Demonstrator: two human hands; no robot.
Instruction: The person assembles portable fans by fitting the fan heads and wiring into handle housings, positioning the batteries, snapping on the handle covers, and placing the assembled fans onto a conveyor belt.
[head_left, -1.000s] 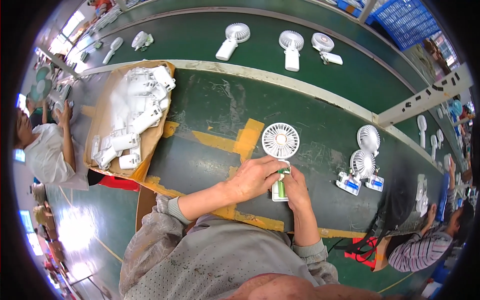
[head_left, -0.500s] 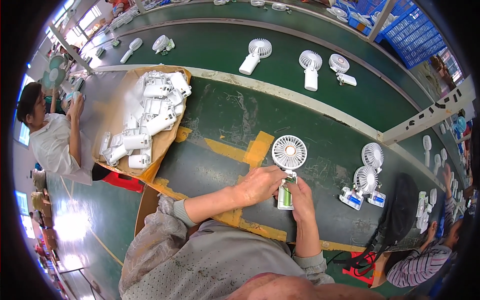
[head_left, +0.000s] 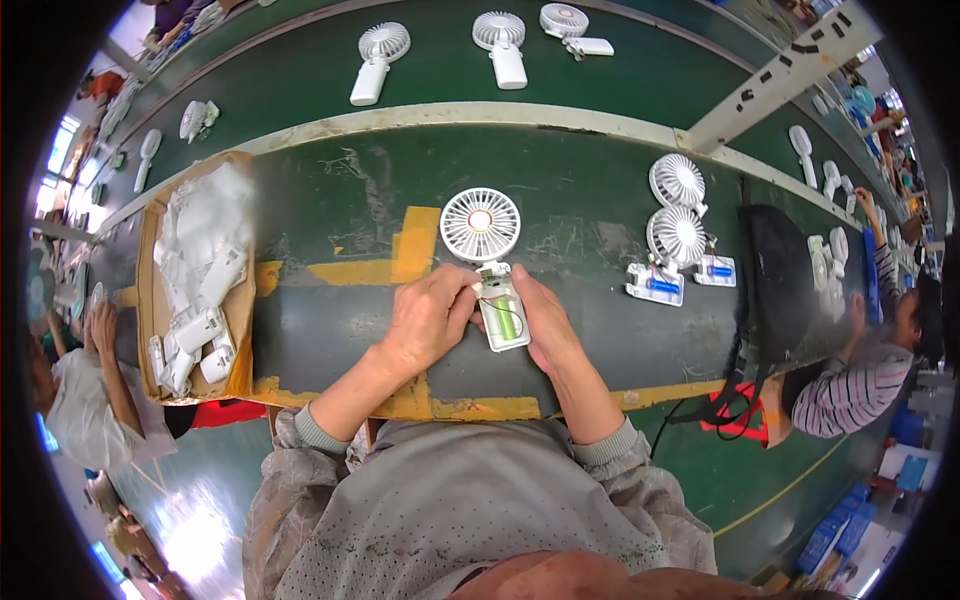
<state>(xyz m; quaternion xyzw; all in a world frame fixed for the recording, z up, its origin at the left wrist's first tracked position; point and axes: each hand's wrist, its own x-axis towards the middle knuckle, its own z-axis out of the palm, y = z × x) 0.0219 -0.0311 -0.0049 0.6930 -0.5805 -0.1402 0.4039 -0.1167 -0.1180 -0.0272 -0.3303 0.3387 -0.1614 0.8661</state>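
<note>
A white handheld fan (head_left: 481, 226) lies face up on the dark table in front of me, its grille pointing away. Its handle is opened, and a green battery (head_left: 504, 318), thin wires and a small circuit board (head_left: 492, 284) show inside. My right hand (head_left: 548, 322) grips the handle along its right edge, thumb near the top. At the upper left of the handle, my left hand (head_left: 428, 312) has its fingers closed in a pinch beside the board and wires. Whatever is between those fingertips is too small to make out.
A cardboard box (head_left: 246, 345) of white plastic housings stands at the left. To the right lie two opened fans (head_left: 676, 236) with blue batteries, then a black bag (head_left: 782, 270). Several fans rest on the green conveyor (head_left: 440, 75) beyond the rail. Co-workers sit at both sides.
My view has swung, so the table sits higher and the box further left. My right thumb has shifted off the battery to the handle's edge, and the left hand uncovers more of the handle.
</note>
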